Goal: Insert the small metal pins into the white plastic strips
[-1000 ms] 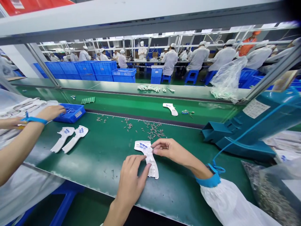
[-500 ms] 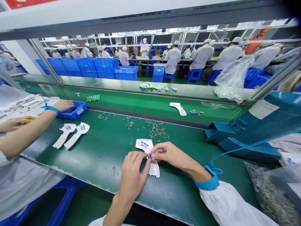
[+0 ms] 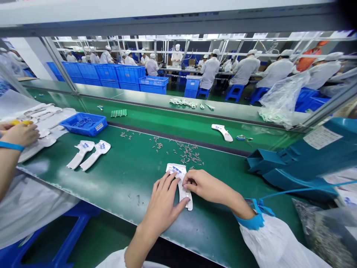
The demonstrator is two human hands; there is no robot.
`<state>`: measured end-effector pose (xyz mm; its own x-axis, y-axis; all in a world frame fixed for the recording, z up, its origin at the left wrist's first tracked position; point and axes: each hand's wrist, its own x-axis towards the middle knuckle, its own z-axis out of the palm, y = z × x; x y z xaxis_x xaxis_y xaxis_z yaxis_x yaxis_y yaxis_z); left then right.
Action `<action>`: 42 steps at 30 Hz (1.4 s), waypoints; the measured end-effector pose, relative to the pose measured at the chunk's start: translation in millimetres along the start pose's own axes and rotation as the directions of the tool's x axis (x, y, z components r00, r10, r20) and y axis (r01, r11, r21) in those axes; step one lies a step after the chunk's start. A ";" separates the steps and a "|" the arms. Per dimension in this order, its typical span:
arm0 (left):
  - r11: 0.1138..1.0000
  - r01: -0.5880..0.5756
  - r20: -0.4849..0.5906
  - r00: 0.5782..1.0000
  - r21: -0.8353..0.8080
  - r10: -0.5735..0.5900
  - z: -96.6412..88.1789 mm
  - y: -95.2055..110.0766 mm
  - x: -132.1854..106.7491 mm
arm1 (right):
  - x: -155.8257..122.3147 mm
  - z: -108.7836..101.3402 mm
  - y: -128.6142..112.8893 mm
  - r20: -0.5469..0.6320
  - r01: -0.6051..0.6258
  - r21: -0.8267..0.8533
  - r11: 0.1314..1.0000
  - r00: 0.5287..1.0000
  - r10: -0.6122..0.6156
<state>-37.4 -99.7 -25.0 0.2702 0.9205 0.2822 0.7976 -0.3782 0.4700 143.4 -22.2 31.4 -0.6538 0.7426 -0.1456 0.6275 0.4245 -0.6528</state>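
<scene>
A white plastic part (image 3: 178, 172) with blue buttons lies flat on the green bench (image 3: 125, 178) in front of me. My left hand (image 3: 163, 204) rests on its left side, fingers stretched out and thumb pressing its lower end. My right hand (image 3: 208, 186) sits on its right side with the fingers curled and pinched at the part's middle; what they pinch is too small to make out. A scatter of small metal screws (image 3: 189, 154) lies just beyond the part.
Two more white parts (image 3: 89, 153) lie to the left, near a blue tray (image 3: 85, 124). A co-worker's hand (image 3: 19, 134) works at far left. A teal machine (image 3: 304, 156) stands on the right. Another white part (image 3: 222, 132) lies on the far belt. Several workers sit in the background.
My left hand has flattened onto the part and my right hand has lowered onto it. The co-worker's hand has left the blue tray and drawn back to the left.
</scene>
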 end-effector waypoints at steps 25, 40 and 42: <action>0.999 0.029 0.055 0.998 -0.041 -0.027 -2.5 1.9 -0.7 | 8.3 -3.7 -22.7 0.144 -0.210 -0.202 0.957 0.960 0.241; 1.000 0.027 0.046 0.999 -0.013 -0.026 -1.0 1.0 -1.4 | 18.1 -6.2 -16.7 0.113 -0.296 -0.309 0.904 0.932 0.344; 0.999 0.036 0.053 0.998 -0.008 -0.036 -1.7 1.1 -1.3 | 18.6 -10.6 -7.3 0.162 -0.245 -0.222 0.944 0.945 0.283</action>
<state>-37.8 -101.5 -23.5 0.2695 0.9373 0.2209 0.8023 -0.3454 0.4868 131.1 -6.0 41.3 -0.5088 0.7384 -0.4425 0.8461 0.3342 -0.4152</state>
